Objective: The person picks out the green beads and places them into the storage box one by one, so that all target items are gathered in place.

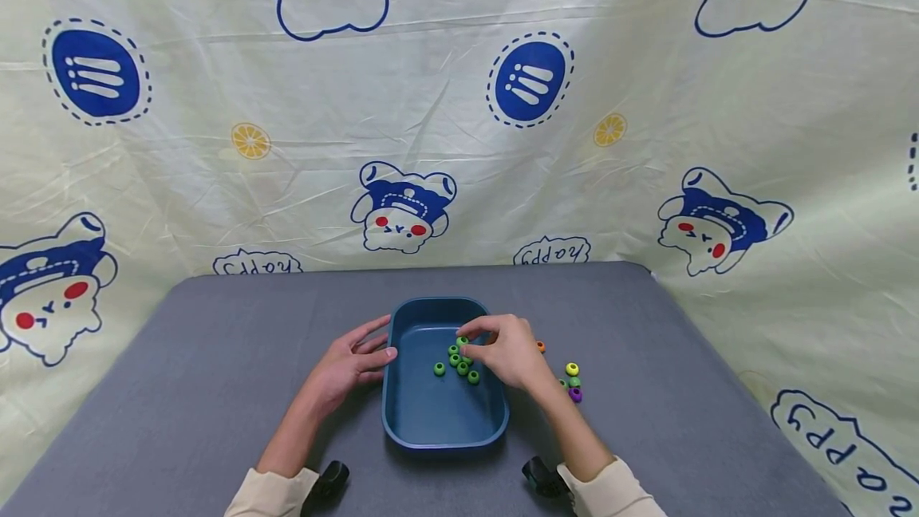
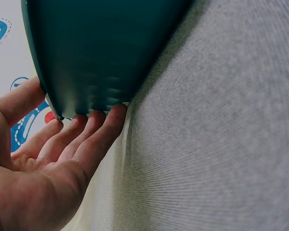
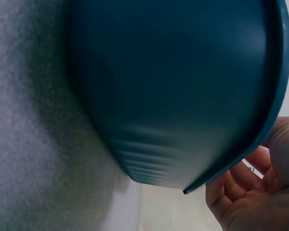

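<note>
Far left, your left hand (image 1: pixel 352 361) was relaxed, fingers spread and touching the side of the blue tray (image 1: pixel 431 417)! Inside sat the green beads (image 1: pixel 463 369), one apart, the rest clustered rightward; over them hung your right hand (image 1: pixel 508 349), thumb and forefinger around one bead, whether pinching I couldn't tell! Rightmost, on the grey table (image 1: pixel 646 421), lay orange (image 1: pixel 541 347), yellow (image 1: pixel 572 369), green and purple beads (image 1: pixel 575 395)

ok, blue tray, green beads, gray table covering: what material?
Blue tray: likely plastic, satin; soft highlights, smooth rounded rim.
Green beads: probably plastic, evenly coloured; too small to judge gloss or rule out painted wood.
Gray table covering: likely matte fabric; fine ribbed texture up close.
</note>
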A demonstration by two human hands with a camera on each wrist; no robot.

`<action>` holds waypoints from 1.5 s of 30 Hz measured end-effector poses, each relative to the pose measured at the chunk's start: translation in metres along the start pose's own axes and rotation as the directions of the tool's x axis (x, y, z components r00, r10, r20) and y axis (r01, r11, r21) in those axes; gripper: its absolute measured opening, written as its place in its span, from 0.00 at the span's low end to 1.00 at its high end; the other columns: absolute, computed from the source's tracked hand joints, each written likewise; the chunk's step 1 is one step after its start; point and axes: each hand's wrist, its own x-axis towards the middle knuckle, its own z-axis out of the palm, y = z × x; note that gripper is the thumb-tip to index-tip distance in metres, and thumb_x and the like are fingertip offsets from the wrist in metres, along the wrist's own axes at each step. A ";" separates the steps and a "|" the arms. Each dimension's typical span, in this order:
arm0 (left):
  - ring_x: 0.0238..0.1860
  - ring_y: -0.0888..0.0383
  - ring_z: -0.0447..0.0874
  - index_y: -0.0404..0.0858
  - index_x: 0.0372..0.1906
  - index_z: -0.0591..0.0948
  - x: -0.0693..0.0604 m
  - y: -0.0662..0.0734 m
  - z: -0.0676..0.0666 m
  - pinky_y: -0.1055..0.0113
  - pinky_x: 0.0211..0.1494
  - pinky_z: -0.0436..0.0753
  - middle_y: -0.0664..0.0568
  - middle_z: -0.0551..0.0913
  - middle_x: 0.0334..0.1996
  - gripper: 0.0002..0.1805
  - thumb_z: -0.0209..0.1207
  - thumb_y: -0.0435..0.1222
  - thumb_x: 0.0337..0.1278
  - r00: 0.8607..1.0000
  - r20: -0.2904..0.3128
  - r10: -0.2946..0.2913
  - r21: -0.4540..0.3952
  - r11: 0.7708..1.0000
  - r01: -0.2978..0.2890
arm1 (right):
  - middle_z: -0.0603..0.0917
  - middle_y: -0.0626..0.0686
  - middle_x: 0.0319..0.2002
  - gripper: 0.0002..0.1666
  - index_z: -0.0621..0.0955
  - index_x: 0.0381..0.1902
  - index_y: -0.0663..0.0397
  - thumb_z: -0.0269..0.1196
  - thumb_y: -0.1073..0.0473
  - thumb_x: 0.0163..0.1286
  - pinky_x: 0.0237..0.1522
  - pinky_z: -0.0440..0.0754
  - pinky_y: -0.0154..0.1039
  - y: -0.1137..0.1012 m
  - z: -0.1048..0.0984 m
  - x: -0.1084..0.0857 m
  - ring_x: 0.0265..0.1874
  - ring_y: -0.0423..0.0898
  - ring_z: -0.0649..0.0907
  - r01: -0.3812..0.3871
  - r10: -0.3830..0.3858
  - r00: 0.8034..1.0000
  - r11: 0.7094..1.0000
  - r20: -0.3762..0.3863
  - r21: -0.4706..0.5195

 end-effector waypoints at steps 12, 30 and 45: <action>0.66 0.41 0.78 0.45 0.75 0.68 -0.001 0.000 0.000 0.51 0.59 0.85 0.37 0.68 0.74 0.33 0.63 0.35 0.68 1.000 0.015 0.010 -0.015 1.000 -0.010 | 0.90 0.46 0.36 0.10 0.90 0.43 0.49 0.73 0.59 0.63 0.22 0.78 0.35 -0.001 0.010 -0.002 0.22 0.40 0.79 0.063 -0.063 0.998 0.998 0.029 -0.010; 0.66 0.41 0.78 0.46 0.75 0.69 -0.001 0.000 0.001 0.51 0.59 0.85 0.37 0.69 0.73 0.33 0.63 0.34 0.68 1.000 -0.003 0.011 -0.010 1.000 -0.011 | 0.89 0.44 0.35 0.08 0.91 0.40 0.46 0.74 0.57 0.62 0.22 0.77 0.36 0.002 0.015 -0.002 0.23 0.41 0.78 0.062 -0.058 0.997 0.996 0.055 -0.065; 0.66 0.40 0.79 0.46 0.75 0.69 -0.001 0.000 0.002 0.50 0.59 0.84 0.37 0.69 0.73 0.33 0.63 0.35 0.68 1.000 -0.009 0.004 -0.013 1.000 -0.004 | 0.89 0.45 0.35 0.08 0.91 0.40 0.45 0.74 0.56 0.62 0.22 0.75 0.35 0.000 0.015 -0.003 0.23 0.41 0.77 0.065 -0.060 0.997 0.994 0.058 -0.092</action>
